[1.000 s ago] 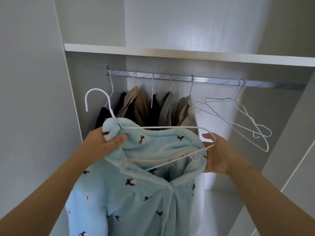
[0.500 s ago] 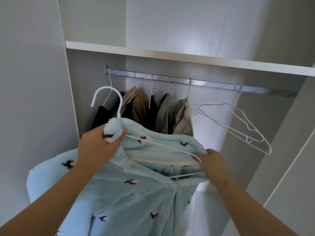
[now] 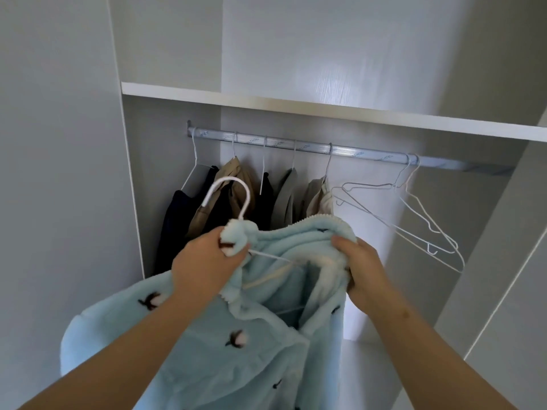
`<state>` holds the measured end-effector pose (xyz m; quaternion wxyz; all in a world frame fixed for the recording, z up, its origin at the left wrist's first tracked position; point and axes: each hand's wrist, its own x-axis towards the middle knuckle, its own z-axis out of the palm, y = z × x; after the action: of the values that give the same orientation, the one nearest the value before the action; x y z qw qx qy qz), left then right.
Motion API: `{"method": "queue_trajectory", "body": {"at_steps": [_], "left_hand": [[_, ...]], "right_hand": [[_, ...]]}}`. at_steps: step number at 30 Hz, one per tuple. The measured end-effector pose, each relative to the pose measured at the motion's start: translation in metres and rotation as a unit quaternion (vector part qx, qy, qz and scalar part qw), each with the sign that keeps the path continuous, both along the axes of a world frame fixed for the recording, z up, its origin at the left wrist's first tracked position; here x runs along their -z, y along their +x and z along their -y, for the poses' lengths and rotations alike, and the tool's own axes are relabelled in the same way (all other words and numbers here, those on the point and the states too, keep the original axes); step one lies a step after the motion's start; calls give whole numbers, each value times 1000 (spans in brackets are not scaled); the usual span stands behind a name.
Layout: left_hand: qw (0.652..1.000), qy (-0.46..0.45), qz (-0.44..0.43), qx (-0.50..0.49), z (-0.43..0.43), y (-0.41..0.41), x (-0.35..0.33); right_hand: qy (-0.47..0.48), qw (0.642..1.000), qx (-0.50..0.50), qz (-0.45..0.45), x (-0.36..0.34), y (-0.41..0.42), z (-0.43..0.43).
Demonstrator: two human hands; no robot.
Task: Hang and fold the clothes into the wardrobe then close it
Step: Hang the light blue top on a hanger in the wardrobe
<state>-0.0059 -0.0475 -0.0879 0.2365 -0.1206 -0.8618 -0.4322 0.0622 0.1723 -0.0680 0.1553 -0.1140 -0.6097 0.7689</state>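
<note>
A fluffy light-blue pyjama top with small dark prints hangs in front of the open wardrobe, below the metal rail. Inside its neck sits a white wire hanger, hook sticking up and free of the rail. My left hand grips the collar and the hanger's neck just under the hook. My right hand grips the fleece at the right shoulder, and the hanger's right end is hidden under the cloth.
Several dark, tan and grey garments hang on the rail's left half. Two bare white hangers hang on the right half, with a gap between them and the garments. A white shelf runs above the rail. A wardrobe side panel stands at right.
The hanger's right arm, bare a second ago, is now covered by the fleece that my right hand has pulled over it. The hook has shifted right and turned. The view has tilted down.
</note>
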Motion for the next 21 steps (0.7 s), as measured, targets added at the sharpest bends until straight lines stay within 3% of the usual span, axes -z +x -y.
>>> {"method": "queue_trajectory", "body": {"at_steps": [2,4,6,8,9,11,13,16,18,21], "left_hand": [[999,53,4,-3,6,-8,-9],[996,90,-4,14,8,-9,-14],[992,113,-7,45,8,-8,-18],[986,143,-4,87,7,-6,-22],[982,158,2,107,8,-6,-24],[975,168,21,143,7,-5,-29],[977,143,19,157,2,-3,-30],[982,104,15,159,-12,3,-24],[984,96,18,150,-17,4,-22],[984,118,0,132,-10,0,-27]], "right_hand": [[109,984,-131,46,-4,9,-1],[222,961,-163,39,-2,15,-1],[278,957,-37,-76,-1,16,-1],[357,911,135,-155,-2,14,-6],[446,871,165,-125,-5,14,-8],[572,814,99,0,-7,16,-9],[558,828,1,57,-14,19,-1],[527,842,-111,-38,-24,18,22],[498,852,-116,-116,-22,16,28],[344,916,-58,-199,-20,20,20]]}}
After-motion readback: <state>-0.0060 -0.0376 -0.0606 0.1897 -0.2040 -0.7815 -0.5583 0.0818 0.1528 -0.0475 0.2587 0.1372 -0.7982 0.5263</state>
